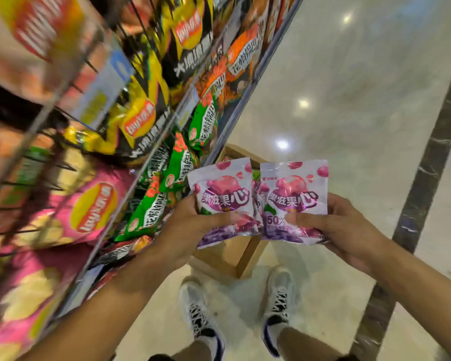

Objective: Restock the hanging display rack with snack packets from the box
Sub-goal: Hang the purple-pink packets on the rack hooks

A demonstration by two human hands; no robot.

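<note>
**Two purple packets held over the box**

The left hand (193, 222) has its grip clamped on a purple packet (223, 194), thumb across the lower front and fingers curled behind. The right hand (341, 225) holds a second packet (294, 196) the same way, thumb pressed on the lower front near the "50%" print. The two packets stand upright, side by side, their inner edges touching or nearly so. More of the same purple wrapping shows in the gap between them; to which hand it belongs cannot be told.

Under the hands, the cardboard box (245, 256) sits open on the floor (349, 113), mostly hidden by the packets. Its far corner shows above them and its near wall below. What lies inside is not visible.

The rack (167, 157) fills the left of the scene, running from near to far. It carries pink chip bags (89, 209) nearest, green bags (151, 209) just left of the left hand, yellow chip bags (138, 118) farther along, and orange bags (242, 56) at the far end. Much of the near rack is blurred.

Two sneakers (201, 308) stand on the pale, shiny floor just near of the box. A dark stripe (425, 173) crosses the floor on the right.
</note>
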